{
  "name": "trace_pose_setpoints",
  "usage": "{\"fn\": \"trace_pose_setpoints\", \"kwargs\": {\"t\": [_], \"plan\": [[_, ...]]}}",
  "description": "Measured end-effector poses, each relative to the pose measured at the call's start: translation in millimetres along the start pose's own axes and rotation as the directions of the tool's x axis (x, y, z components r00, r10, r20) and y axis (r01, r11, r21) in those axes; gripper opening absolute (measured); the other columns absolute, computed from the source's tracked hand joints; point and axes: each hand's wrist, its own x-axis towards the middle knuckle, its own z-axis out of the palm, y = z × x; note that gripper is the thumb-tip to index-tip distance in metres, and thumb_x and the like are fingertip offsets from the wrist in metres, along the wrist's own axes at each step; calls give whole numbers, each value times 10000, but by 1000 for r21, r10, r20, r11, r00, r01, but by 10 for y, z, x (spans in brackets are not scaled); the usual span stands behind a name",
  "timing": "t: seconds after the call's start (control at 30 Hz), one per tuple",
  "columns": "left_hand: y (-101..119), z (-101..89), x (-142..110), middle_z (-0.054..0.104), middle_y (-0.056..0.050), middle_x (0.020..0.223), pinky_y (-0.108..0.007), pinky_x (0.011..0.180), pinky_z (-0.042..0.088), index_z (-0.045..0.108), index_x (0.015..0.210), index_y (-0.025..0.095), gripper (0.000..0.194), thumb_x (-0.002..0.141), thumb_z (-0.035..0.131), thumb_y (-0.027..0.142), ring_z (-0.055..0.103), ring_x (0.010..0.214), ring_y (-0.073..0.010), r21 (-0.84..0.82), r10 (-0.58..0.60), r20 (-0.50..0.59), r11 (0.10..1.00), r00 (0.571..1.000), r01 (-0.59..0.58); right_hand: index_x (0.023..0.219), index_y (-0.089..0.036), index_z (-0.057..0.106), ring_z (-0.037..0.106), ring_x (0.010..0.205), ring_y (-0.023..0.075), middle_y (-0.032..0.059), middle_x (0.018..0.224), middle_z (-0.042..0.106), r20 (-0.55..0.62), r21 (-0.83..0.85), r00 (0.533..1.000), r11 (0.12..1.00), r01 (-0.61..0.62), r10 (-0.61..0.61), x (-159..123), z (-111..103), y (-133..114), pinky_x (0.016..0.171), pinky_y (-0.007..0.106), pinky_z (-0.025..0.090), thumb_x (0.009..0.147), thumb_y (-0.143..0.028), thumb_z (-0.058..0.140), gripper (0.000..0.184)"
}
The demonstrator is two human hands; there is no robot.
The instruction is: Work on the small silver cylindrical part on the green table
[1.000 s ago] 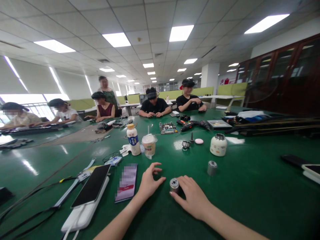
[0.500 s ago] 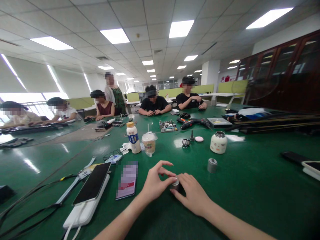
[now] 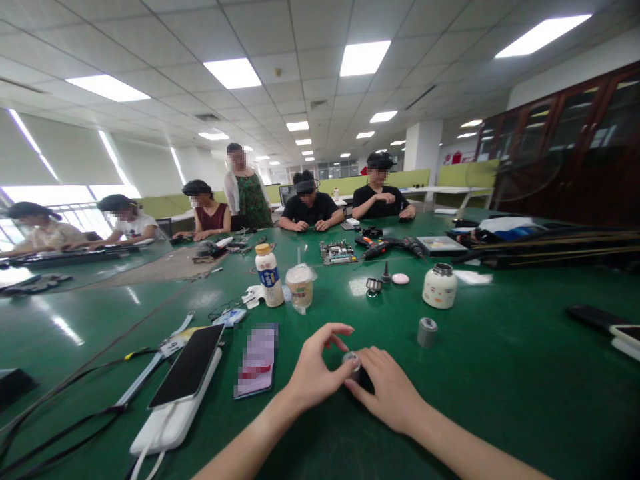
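Note:
A small silvery metal cylinder (image 3: 353,374) stands upright on the green table between my hands. My right hand (image 3: 390,390) is closed around its lower part, thumb in front and fingers behind. At its top edge, the thumb and a fingertip of my left hand (image 3: 320,373) pinch it, while the index finger arches above, off the metal. What sits on the cylinder's top is too small to make out. Farther right, apart from both hands, is a similar metal cylinder (image 3: 427,333). A cream jar-like flask (image 3: 439,288) with printed faces stands behind that one.
On the left lie a phone (image 3: 257,360) and a white power bank (image 3: 167,427) with another phone on top. Ahead stand a bottle (image 3: 270,279) and a lidded cup (image 3: 301,290). Beyond are a circuit board (image 3: 337,252) and power drills (image 3: 376,250). Several people sit across the table.
My left fingers have shifted slightly on the cylinder's top, the thumb now lying more over it. My right hand keeps its hold. The standing person in the background has turned and moved right.

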Motion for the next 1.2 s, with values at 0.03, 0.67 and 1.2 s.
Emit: {"fn": "trace_pose_setpoints", "kwargs": {"t": [0.03,0.67,1.2], "plan": [[-15,25,-5,697,-32,1074,-316,806,486,606,1103,206,435,705,697,54,685,824,-179,-18,-9,-3,1000,1000,9,1057,-188,597,563,928,273,75,1014,650,-1,-2,1000,1000,-3,3,-1,3,0,822,420,449,901,-303,604,195],[-71,141,-57,691,-10,891,-284,748,479,638,1076,208,402,712,758,90,655,758,-163,32,25,-86,999,996,-22,1048,-174,610,570,941,275,88,1027,659,-3,-12,1000,1000,1,-1,7,-12,-16,833,426,453,882,-257,620,186],[-567,-46,25,715,-10,910,-255,614,497,589,916,199,198,751,672,126,746,753,-194,22,-179,-205,982,962,187,1010,-189,597,572,885,265,81,963,648,-2,-52,1000,999,-6,6,1,-52,-48,793,391,451,919,-355,583,189]]}}
